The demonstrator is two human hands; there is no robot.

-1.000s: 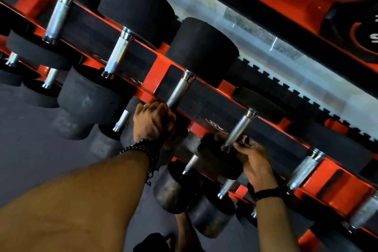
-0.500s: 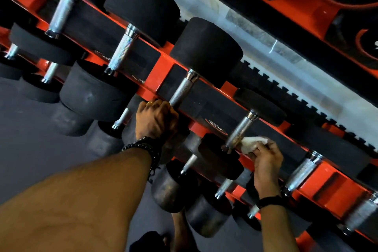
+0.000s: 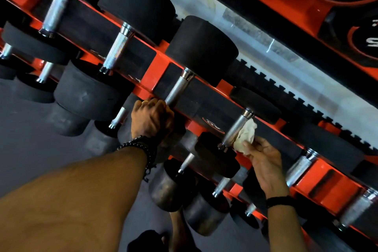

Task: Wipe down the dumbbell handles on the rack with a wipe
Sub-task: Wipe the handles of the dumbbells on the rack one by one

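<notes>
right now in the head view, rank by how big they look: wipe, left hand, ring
1. left hand
2. wipe, somewhat smaller, partly hidden by the right hand
3. ring, tiny

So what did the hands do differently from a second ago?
The right hand slid off the dumbbell handle it was wrapped around, toward the handle's right side. Its white wipe, hidden at first, now shows, pinched against that side of the handle. The left hand stayed gripping the lower end of the next handle to the left. The dumbbells stayed on the rack.
</notes>
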